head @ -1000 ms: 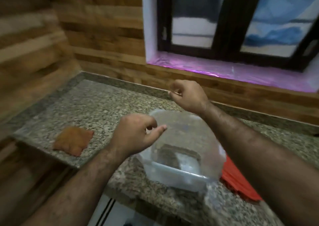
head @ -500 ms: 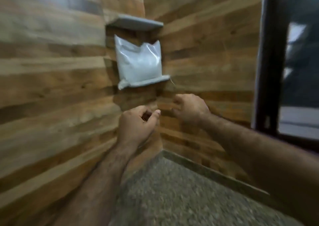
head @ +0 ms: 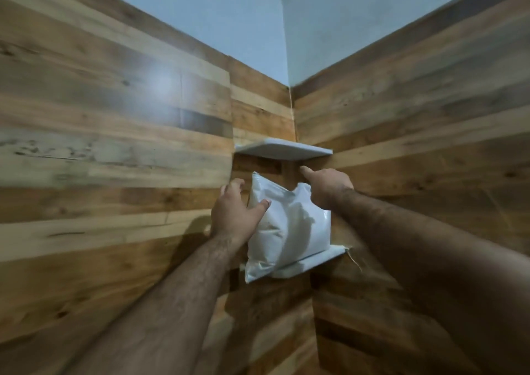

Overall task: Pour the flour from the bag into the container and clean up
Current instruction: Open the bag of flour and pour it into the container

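Observation:
A white plastic flour bag [head: 295, 225] stands upright on the lower white corner shelf [head: 318, 261], its bottom left corner hanging over the shelf edge. My left hand [head: 233, 214] is at the bag's left side, its thumb lying on the front and its fingers spread beside the left edge. At the bag's top right corner is my right hand [head: 327, 184], seen from the back with the index finger straight; its other fingers are hidden. The container is out of view.
A second white shelf [head: 282, 151] sits close above the bag in the same corner. Wood-panelled walls [head: 114, 145] meet here, with a pale blue wall above them. A thin string [head: 354, 261] hangs off the lower shelf's right end.
The view has swung from the counter and container up into the wall corner. Both hands have risen from mid-air to the flour bag, the left now touching it.

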A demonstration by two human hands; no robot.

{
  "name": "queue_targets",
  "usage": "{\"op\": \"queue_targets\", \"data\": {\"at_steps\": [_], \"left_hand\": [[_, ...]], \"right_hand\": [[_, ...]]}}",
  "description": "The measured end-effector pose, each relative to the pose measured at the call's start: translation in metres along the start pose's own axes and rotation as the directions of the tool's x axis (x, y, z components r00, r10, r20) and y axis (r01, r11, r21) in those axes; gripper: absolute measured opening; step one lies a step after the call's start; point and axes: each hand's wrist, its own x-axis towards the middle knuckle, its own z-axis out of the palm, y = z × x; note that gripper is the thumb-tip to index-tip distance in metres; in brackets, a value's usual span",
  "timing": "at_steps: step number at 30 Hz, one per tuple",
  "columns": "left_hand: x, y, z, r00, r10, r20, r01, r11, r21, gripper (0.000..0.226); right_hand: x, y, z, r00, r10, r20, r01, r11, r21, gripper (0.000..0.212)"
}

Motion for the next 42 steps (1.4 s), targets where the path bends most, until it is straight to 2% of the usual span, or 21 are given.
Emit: {"op": "queue_targets", "data": {"at_steps": [2,3,5,7,8,10,12,14,19,25,29,33,36,42], "left_hand": [[0.016,-0.002,0.008,0.995,-0.094,0.039,0.095,0.995,-0.032,0.077],[0.023,-0.003,0.012,0.991,-0.122,0.053,0.124,0.992,-0.039,0.069],[0.037,-0.003,0.018,0.988,-0.147,0.053,0.150,0.988,-0.048,0.049],[0.050,-0.001,0.022,0.987,-0.141,0.078,0.145,0.988,-0.051,0.052],[0.055,0.000,0.024,0.986,-0.132,0.102,0.136,0.990,-0.030,0.052],[0.063,0.006,0.024,0.986,-0.112,0.120,0.108,0.993,0.041,0.038],[0.066,0.014,0.023,0.993,-0.089,0.083,0.082,0.992,0.092,0.022],[0.062,0.022,0.021,0.998,-0.056,0.039,0.052,0.994,0.093,0.018],[0.040,0.046,0.008,0.999,0.036,-0.037,-0.036,0.999,0.005,0.041],[0.004,0.096,-0.022,0.996,0.075,-0.058,-0.078,0.995,-0.058,0.050],[-0.038,0.129,-0.035,0.996,0.086,-0.029,-0.088,0.993,-0.075,0.047],[-0.116,0.146,-0.034,0.995,0.091,0.030,-0.090,0.994,-0.055,0.054],[-0.190,0.153,-0.027,0.993,0.061,0.097,-0.054,0.996,-0.072,0.045],[-0.373,0.149,-0.015,0.972,-0.055,0.227,0.076,0.993,-0.087,0.056]], "right_hand": [[0.018,-0.001,-0.001,0.996,0.007,0.085,-0.006,1.000,-0.014,0.078],[0.028,-0.003,0.002,0.993,-0.007,0.114,0.008,1.000,-0.003,0.077],[0.048,-0.005,0.010,0.979,-0.066,0.194,0.066,0.998,0.006,0.067],[0.060,-0.010,0.022,0.958,-0.106,0.267,0.116,0.993,-0.025,0.048],[0.062,-0.013,0.027,0.961,-0.100,0.259,0.116,0.992,-0.044,0.038],[0.057,-0.019,0.030,0.986,-0.082,0.144,0.091,0.994,-0.055,0.022],[0.055,-0.023,0.032,0.998,-0.063,0.032,0.065,0.996,-0.060,0.025],[0.052,-0.021,0.031,0.998,-0.055,-0.020,0.054,0.997,-0.060,0.028],[0.033,-0.005,0.010,0.988,-0.138,-0.071,0.132,0.988,-0.085,0.030],[-0.008,0.025,-0.039,0.960,-0.248,-0.131,0.227,0.961,-0.157,0.031],[-0.054,0.055,-0.070,0.955,-0.276,-0.104,0.247,0.941,-0.234,0.018],[-0.128,0.087,-0.082,0.955,-0.298,0.017,0.288,0.907,-0.308,0.022],[-0.198,0.107,-0.080,0.933,-0.330,0.143,0.358,0.887,-0.291,0.028],[-0.359,0.139,-0.039,0.821,-0.385,0.422,0.502,0.839,-0.210,0.031]]}}
